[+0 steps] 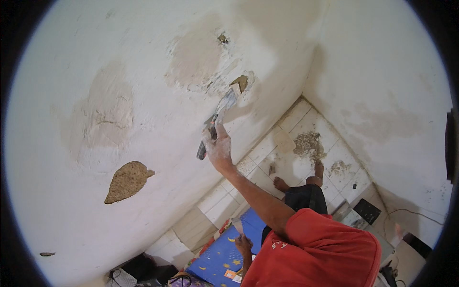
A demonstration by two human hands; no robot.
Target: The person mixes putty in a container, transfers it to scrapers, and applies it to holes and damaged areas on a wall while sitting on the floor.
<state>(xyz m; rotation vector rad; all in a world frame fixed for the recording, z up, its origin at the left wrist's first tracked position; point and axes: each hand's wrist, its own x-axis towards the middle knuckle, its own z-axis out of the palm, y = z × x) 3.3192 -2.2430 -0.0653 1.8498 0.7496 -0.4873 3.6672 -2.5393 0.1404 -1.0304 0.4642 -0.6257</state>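
Observation:
My right hand [218,149], dusted white, reaches to the wall, its fingers wrapped round a dark-handled putty knife [224,106]. The blade lies against the wall with white filler on it, at the lower edge of a brown hole [242,83] in the plaster. Lower down, my left hand [244,243] is closed on a second scraper [237,224] with a pale blade, partly hidden by the hand. A smaller hole [223,38] and a smoothed beige patch [196,60] are above. A large bare brown patch [127,182] lies to the left.
Rubble [308,145] lies on the tiled floor [258,179] by my bare feet [282,184]. A blue mat [215,263] with yellow stars is below my left hand. Dark items [143,269] stand at the wall's foot. A cable [416,213] runs along the right wall.

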